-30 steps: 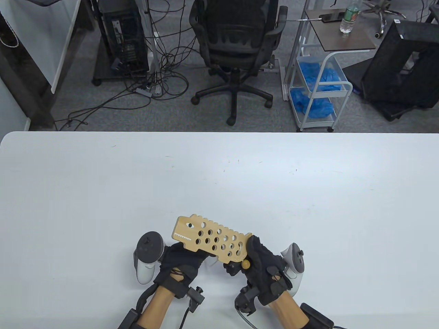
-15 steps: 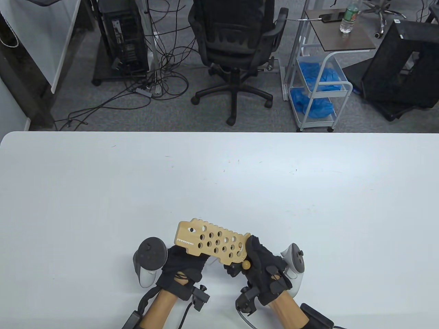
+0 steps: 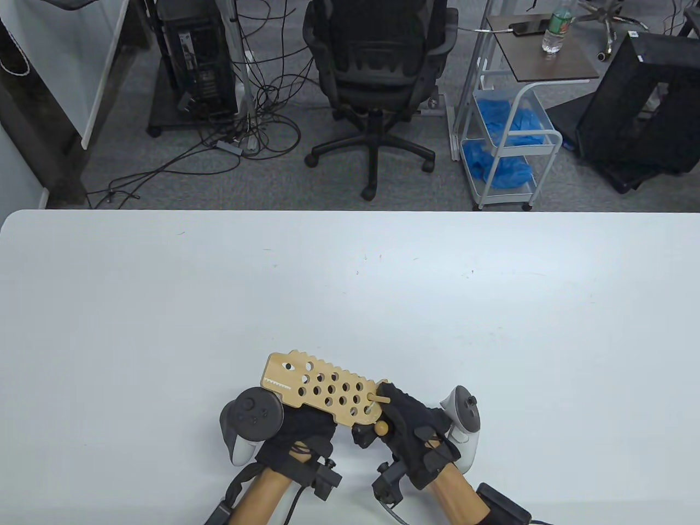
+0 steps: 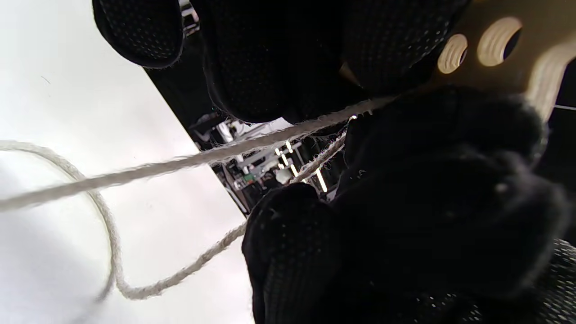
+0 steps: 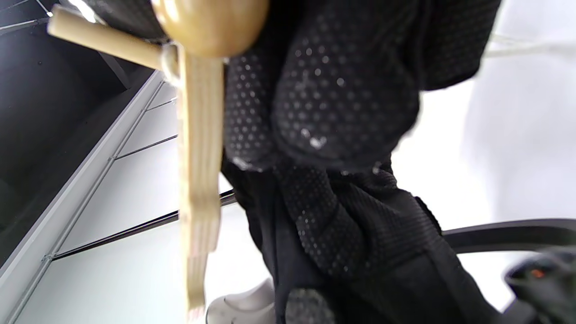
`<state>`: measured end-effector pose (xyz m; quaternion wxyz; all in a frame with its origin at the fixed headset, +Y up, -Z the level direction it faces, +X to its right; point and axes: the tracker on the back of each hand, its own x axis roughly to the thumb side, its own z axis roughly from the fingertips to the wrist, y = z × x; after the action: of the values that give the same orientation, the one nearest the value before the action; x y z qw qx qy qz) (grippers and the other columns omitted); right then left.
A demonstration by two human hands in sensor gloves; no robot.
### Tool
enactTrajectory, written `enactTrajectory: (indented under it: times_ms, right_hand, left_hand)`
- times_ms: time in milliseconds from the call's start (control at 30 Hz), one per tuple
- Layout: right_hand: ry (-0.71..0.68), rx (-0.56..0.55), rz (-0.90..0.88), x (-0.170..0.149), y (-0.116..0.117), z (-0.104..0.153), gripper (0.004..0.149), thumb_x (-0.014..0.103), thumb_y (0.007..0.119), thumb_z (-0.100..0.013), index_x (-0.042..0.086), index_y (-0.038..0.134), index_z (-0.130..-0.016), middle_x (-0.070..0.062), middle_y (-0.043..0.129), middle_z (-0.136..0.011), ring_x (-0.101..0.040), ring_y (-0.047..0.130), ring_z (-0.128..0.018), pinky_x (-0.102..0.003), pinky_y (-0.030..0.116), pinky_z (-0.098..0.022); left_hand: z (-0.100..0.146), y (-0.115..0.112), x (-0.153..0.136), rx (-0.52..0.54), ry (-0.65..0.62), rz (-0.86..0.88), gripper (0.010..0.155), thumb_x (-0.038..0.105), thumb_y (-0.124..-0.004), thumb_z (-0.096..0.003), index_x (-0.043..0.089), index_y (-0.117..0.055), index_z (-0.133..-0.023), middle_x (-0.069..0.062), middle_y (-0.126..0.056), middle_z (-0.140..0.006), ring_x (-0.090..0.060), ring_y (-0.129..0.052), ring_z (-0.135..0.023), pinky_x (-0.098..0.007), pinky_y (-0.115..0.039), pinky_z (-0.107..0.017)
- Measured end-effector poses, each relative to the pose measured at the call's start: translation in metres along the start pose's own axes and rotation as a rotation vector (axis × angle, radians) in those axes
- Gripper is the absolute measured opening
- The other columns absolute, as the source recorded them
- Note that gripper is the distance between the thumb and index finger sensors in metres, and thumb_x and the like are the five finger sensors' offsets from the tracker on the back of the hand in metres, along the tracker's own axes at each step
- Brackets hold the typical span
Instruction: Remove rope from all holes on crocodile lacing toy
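Crocodile lacing toy (image 3: 322, 390) is a flat plywood board with a scalloped top edge, a white sawtooth mouth line and rows of round drilled holes. It's held up off the white table (image 3: 350, 284) near the front edge, snout pointing left and tipped a bit away.

Left hand (image 3: 298, 435) in a black dotted-grip knit glove has its grip closed round the snout end from underneath. Right hand (image 3: 413, 429) grips the tail end, fingers wrapped over it.

A thin wooden needle peg (image 3: 378, 398) pokes out of a hole at the tail, right at the right fingertips, with a round wooden bead (image 3: 380, 426) just below (smooth and glossy in the right wrist view (image 5: 211, 24)).

The rope (image 4: 148, 168) is pale twisted cotton, a bit fuzzy. In the left wrist view it runs taut from under the board past the left fingers (image 4: 265, 63), and another length loops slack against the table.
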<state>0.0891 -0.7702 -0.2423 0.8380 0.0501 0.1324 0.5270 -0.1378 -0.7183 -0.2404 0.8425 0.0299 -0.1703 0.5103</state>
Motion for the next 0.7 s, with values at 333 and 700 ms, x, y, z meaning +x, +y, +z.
enactTrajectory:
  times_ms: [333,700]
  right_hand:
    - [-0.029,0.037,0.016,0.005,0.001,-0.002,0.049,0.033,0.077,-0.046,-0.008,0.079,-0.073,-0.024,0.1,-0.052,-0.034,0.104,-0.032,-0.061,0.077,-0.044]
    - [-0.079,-0.083,0.034,0.011,-0.005,0.002,0.05,0.032,0.078,-0.047,-0.002,0.065,-0.082,-0.016,0.1,-0.057,-0.033,0.106,-0.038,-0.058,0.078,-0.046]
  left_hand:
    - [0.001,0.001,-0.001,0.007,-0.003,0.012,0.042,0.037,-0.084,-0.0468,0.036,-0.088,-0.089,0.003,-0.1,-0.083,-0.02,-0.095,-0.073,-0.059,-0.073,-0.065]
    - [0.002,-0.004,0.014,-0.007,-0.079,-0.004,0.054,0.025,-0.08,-0.0495,0.026,-0.074,-0.104,0.0,-0.094,-0.098,-0.022,-0.091,-0.087,-0.059,-0.072,-0.067]
